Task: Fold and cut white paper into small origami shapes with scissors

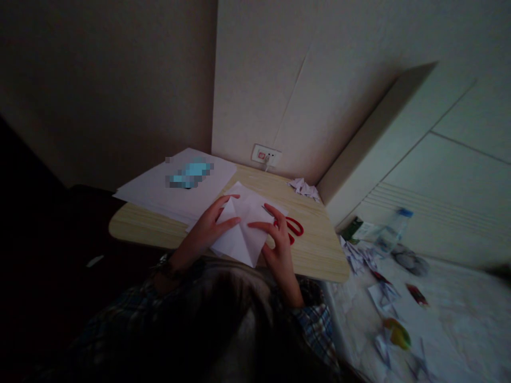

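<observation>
A white sheet of paper, creased and partly folded, lies on the light wooden table. My left hand rests on the sheet's left side, fingers stretched out and pressing on a folded flap. My right hand lies on the sheet's right side, fingers extended with the tips pressing the paper. Red-handled scissors lie on the table just right of my right hand, partly hidden by it.
A stack of white sheets sits at the table's back left. Folded paper pieces lie in the back corner near a wall socket. To the right, a white surface holds a plastic bottle and several folded paper shapes.
</observation>
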A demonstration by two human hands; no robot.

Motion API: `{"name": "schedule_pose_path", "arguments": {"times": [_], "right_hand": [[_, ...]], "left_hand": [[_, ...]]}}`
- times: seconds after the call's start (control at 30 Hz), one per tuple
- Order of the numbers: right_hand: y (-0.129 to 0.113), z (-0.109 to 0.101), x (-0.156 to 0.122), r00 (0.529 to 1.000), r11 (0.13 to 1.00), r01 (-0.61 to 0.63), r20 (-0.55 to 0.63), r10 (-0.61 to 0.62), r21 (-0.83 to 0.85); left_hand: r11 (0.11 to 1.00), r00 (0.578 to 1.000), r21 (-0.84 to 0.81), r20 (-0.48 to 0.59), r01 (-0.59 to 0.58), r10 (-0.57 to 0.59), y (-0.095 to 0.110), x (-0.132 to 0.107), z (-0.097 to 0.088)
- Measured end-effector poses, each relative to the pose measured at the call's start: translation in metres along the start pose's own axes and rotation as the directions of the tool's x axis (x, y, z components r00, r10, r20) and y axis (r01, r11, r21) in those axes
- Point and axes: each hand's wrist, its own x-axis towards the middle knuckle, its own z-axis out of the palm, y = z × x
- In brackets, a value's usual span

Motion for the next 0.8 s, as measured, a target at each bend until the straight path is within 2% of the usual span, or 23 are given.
{"name": "schedule_pose_path", "arguments": {"times": [0.23, 0.37, 0.47, 0.6, 0.67, 0.8], "right_hand": [[0.005, -0.005, 0.000, 0.994, 0.995, 0.029, 0.110, -0.019, -0.091], [0.004, -0.010, 0.003, 0.978, 0.984, 0.103, 0.194, -0.074, -0.147], [0.004, -0.012, 0.004, 0.964, 0.980, 0.152, 0.236, -0.118, -0.130], [0.005, -0.012, 0.004, 0.967, 0.986, 0.137, 0.230, -0.112, -0.093], [0.006, -0.012, 0.004, 0.971, 0.989, 0.125, 0.213, -0.106, -0.076], [0.007, -0.013, 0.003, 0.975, 0.993, 0.094, 0.207, -0.079, -0.067]], "left_hand": [[0.996, 1.000, 0.084, 0.026, -0.007, 0.005, -0.003, 0.003, -0.006], [0.988, 0.996, 0.153, 0.082, -0.037, 0.025, -0.004, 0.002, -0.010], [0.982, 0.994, 0.171, 0.085, -0.084, 0.071, -0.004, 0.001, -0.009], [0.996, 0.991, 0.079, 0.128, 0.029, -0.039, -0.001, -0.001, -0.007], [0.998, 0.985, 0.039, 0.165, 0.052, -0.058, 0.001, -0.002, -0.007], [0.978, 0.979, 0.149, 0.164, -0.148, 0.123, -0.001, 0.001, -0.009]]}}
